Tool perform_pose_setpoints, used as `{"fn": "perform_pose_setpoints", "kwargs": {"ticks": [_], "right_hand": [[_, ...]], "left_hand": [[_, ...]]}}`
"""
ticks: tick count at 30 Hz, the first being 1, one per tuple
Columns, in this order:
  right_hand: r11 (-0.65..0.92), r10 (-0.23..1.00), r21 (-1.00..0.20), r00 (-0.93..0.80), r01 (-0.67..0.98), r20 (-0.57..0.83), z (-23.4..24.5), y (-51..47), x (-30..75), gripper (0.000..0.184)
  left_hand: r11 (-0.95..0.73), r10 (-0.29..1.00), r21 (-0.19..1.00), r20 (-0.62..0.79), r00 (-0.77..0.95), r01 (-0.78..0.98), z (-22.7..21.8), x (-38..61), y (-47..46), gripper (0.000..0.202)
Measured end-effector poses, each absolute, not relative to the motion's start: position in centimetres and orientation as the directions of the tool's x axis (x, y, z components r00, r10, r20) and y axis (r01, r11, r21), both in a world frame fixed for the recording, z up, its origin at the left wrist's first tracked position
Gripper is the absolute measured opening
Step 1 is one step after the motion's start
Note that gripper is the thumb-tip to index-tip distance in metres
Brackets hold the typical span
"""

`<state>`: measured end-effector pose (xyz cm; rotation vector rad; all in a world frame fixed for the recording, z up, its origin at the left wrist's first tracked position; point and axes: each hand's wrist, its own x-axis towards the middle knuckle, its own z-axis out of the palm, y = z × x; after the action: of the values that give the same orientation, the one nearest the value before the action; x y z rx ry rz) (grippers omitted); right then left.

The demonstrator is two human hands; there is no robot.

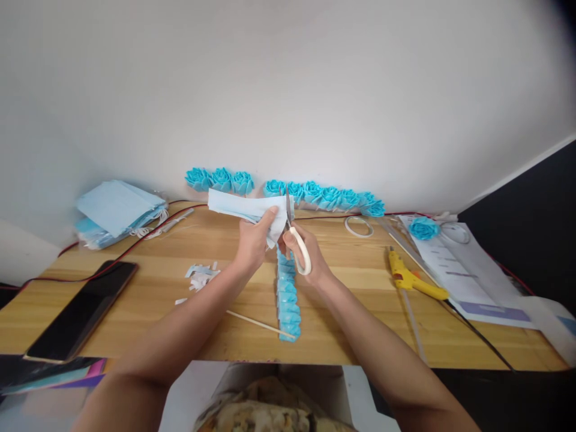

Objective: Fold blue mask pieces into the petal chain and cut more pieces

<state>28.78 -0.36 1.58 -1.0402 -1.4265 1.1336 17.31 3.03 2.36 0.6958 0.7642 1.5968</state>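
Bare left hand and right hand, bare forearms, tan camouflage-patterned garment

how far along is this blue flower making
Done: a row of blue roses lines the wall, and a pleated strip lies on the table. In hand: the left hand holds a blue mask while the right hand cuts it with scissors. Left: a stack of masks looks untouched.

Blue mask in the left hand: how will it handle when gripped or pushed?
Likely floppy but not limp: the blue mask juts sideways from the left hand with little sag, so its pleats probably stiffen it some. Probably very light; a thumb-and-finger pinch holds it. Likely shifts under the scissors in the right hand unless held taut.
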Motion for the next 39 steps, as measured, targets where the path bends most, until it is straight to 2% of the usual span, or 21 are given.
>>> {"fn": "perform_pose_setpoints", "kwargs": {"ticks": [4, 39], "right_hand": [[0.177, 0.979, -0.984, -0.108, 0.033, 0.173, 1.54, -0.36, 28.83, 0.055], [0.120, 0.991, -0.987, -0.041, -0.108, 0.125, 0.79, -0.08, 28.39, 0.048]], "left_hand": [[-0.198, 0.973, 0.808, 0.094, -0.211, -0.554, 2.19, 17.34, 3.16, 0.029], [-0.196, 0.973, 0.829, 0.095, -0.212, -0.524, 2.35, 17.37, 3.04, 0.034]]}}
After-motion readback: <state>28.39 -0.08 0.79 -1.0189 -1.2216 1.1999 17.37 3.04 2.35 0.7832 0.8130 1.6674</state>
